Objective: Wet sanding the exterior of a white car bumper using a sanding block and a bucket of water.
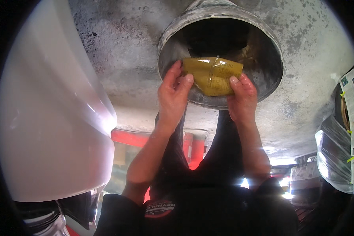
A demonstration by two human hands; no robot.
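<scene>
In the head view, the yellow-brown sandpaper sheet (213,76) was held with its long axis running nearly straight from left to right. One short end pointed left and the other right; the printed face was turned upward, toward the person. A crease crossed the sheet near its middle, and the near left edge slanted. The surface was shiny.

The sheet lay between the two hands, over the near part of the opening of a round grey bucket (269,67). The left hand (171,96) was clamped on the left end, thumb uppermost. The right hand (243,96) was clamped on the right end, its thumb on the printed face. Both hands sat nearer the person than the sheet's far edge.

The bucket stood on a stained grey floor (114,74). A glossy white panel (59,118) occupied the left side; clear plastic wrap (332,157) hung at the right.
</scene>
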